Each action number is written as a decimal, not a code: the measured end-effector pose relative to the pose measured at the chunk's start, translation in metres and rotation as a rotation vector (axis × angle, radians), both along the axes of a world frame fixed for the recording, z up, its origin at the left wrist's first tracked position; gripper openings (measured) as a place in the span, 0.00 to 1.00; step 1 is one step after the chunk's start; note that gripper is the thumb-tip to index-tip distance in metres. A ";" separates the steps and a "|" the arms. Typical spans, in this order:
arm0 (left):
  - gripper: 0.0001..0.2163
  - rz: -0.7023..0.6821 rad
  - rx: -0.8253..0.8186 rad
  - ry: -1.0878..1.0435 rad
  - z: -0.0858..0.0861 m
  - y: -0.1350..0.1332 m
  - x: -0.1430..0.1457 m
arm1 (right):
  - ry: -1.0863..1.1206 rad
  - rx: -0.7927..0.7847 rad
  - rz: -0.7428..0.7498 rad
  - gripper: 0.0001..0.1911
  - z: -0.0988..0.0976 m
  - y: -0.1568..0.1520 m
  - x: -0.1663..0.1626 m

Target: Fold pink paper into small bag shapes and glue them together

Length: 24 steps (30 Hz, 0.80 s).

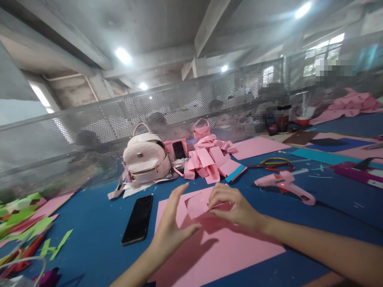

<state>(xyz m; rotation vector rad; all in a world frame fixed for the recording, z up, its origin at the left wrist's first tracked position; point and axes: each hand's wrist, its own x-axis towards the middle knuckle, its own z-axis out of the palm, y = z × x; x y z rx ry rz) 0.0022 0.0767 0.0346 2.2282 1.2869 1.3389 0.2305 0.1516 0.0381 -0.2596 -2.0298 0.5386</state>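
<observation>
Over a large pink sheet (239, 251), my right hand (231, 203) pinches a small folded piece of pink paper (196, 205) by its right edge. My left hand (172, 223) is just left of that piece, thumb and fingers spread wide, with nothing held. A gap shows between the left fingers and the paper. Part of the folded piece is hidden behind the right fingers. The large sheet lies flat on the blue table (98, 231), and the hands cast shadows on it.
A black phone (138, 219) lies left of the sheet. Behind are a pale backpack (146, 157) and a heap of pink paper pieces (208, 159). To the right sit a pink glue gun (285, 185) and scissors (275, 162). Green paper scraps (56, 247) lie at left.
</observation>
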 end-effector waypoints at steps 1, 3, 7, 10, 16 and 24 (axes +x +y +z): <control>0.38 0.007 -0.017 -0.023 -0.009 0.001 0.004 | 0.000 -0.005 -0.002 0.15 0.000 0.000 0.000; 0.35 0.038 -0.058 -0.071 -0.022 -0.001 0.007 | -0.001 -0.014 -0.002 0.14 0.000 -0.001 0.000; 0.25 0.063 -0.055 -0.133 -0.027 -0.007 0.001 | -0.008 -0.024 0.016 0.12 -0.003 -0.001 -0.003; 0.21 0.056 0.009 -0.139 -0.024 -0.008 -0.005 | -0.009 -0.024 0.023 0.12 -0.004 -0.002 -0.004; 0.22 0.060 0.011 -0.185 -0.028 -0.008 -0.005 | -0.010 -0.025 0.014 0.12 -0.004 -0.004 -0.004; 0.22 0.101 -0.013 -0.181 -0.027 -0.010 -0.006 | -0.005 -0.037 0.025 0.10 -0.004 -0.004 -0.006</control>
